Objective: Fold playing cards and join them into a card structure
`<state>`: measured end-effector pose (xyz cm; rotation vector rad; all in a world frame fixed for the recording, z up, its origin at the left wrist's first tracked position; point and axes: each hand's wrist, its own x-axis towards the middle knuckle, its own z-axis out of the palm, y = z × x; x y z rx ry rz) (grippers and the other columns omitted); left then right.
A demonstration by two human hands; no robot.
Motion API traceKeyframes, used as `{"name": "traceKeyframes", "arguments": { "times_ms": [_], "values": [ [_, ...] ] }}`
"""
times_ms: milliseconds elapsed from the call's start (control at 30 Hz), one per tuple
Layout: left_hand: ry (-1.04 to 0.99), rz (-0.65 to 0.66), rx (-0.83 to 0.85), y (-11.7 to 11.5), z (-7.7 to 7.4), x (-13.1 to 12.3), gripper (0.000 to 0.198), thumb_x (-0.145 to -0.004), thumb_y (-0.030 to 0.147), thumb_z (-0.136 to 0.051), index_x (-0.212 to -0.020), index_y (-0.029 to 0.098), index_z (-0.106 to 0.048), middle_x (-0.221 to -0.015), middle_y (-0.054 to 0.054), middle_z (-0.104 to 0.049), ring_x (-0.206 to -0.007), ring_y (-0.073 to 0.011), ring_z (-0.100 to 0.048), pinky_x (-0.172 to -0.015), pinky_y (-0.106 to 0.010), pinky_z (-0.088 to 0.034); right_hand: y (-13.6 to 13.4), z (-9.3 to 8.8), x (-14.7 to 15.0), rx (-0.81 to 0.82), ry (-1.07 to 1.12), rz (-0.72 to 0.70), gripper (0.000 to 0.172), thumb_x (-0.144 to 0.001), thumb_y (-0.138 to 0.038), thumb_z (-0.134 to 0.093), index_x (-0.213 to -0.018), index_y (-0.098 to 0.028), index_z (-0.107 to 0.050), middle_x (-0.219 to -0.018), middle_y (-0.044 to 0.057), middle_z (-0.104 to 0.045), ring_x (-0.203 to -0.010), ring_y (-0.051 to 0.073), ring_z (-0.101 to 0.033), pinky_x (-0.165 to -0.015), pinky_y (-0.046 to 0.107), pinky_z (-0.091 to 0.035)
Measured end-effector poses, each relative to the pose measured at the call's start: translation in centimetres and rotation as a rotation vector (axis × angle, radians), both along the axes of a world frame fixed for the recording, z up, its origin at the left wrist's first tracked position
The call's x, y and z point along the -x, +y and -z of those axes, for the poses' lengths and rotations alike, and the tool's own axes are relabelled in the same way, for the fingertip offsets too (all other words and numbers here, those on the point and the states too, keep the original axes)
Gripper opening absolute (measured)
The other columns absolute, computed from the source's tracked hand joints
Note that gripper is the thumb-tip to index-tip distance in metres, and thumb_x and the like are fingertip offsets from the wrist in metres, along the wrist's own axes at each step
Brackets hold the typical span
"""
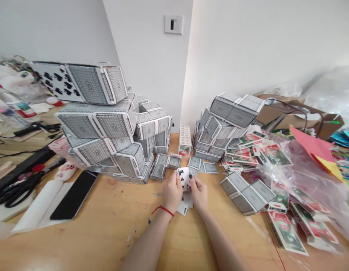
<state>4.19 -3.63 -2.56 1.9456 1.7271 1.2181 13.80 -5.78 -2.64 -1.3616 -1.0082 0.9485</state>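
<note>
Between my two hands is a playing card [184, 177] with black clubs, face toward me. My left hand [172, 190], with a red string at the wrist, pinches its left edge. My right hand [199, 191], dark polish on the thumbnail, grips its right edge. Below them another card [182, 209] lies face up on the wooden table [106, 226]. Just beyond my hands are small stacks of grey-backed cards [160, 165] and a few flat grey cards [210, 168]. Whether more than one card is held I cannot tell.
Tall structures of folded grey cards stand at left [98, 120] and right [219, 128]. A smaller folded-card block [247, 194] sits nearer on the right, beside several red-green card boxes [287, 229]. On the left lie a black phone [75, 195] and black scissors [24, 188].
</note>
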Motion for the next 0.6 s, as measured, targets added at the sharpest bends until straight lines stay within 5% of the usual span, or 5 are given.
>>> {"name": "traceKeyframes", "arguments": {
  "times_ms": [100, 200, 400, 600],
  "values": [
    [-0.088, -0.028, 0.041, 0.3, 0.1, 0.2, 0.026, -0.085, 0.026, -0.030, -0.063, 0.020, -0.043, -0.051, -0.001, -0.049, -0.048, -0.0130, -0.048, -0.048, -0.023, -0.029, 0.3, -0.4, -0.4, 0.093, 0.588, -0.179, 0.020, -0.076, -0.035, -0.052, -0.069, -0.017, -0.058, -0.069, 0.004, -0.064, -0.063, 0.018, -0.059, -0.057, 0.028, -0.045],
    [-0.152, -0.025, 0.065, 0.4, 0.1, 0.4, 0.027, -0.085, 0.028, -0.030, -0.062, 0.020, -0.042, -0.053, -0.001, -0.051, -0.049, -0.0125, -0.048, -0.048, -0.022, -0.030, 0.4, -0.5, -1.1, 0.171, 0.872, -0.378, 0.015, -0.074, -0.026, -0.058, -0.083, -0.014, -0.061, -0.085, 0.008, -0.066, -0.076, 0.018, -0.062, -0.072, 0.032, -0.048],
    [-0.162, 0.019, 0.066, 0.1, -0.2, 0.5, 0.030, -0.085, 0.031, -0.029, -0.060, 0.019, -0.041, -0.050, 0.001, -0.047, -0.048, -0.0116, -0.046, -0.048, -0.022, -0.030, 0.4, -0.7, -1.8, 0.224, 0.956, -0.510, 0.015, -0.069, -0.016, -0.064, -0.084, -0.014, -0.062, -0.081, 0.005, -0.067, -0.075, 0.015, -0.061, -0.075, 0.029, -0.047],
    [-0.131, 0.090, 0.069, -0.1, -0.8, 0.5, 0.029, -0.085, 0.031, -0.031, -0.063, 0.019, -0.046, -0.052, 0.000, -0.049, -0.048, -0.0114, -0.045, -0.048, -0.022, -0.029, 0.5, -0.5, -1.0, 0.211, 0.854, -0.310, 0.011, -0.062, -0.020, -0.070, -0.062, -0.015, -0.060, -0.061, 0.000, -0.062, -0.055, 0.010, -0.055, -0.058, 0.024, -0.045]
  ]
}}
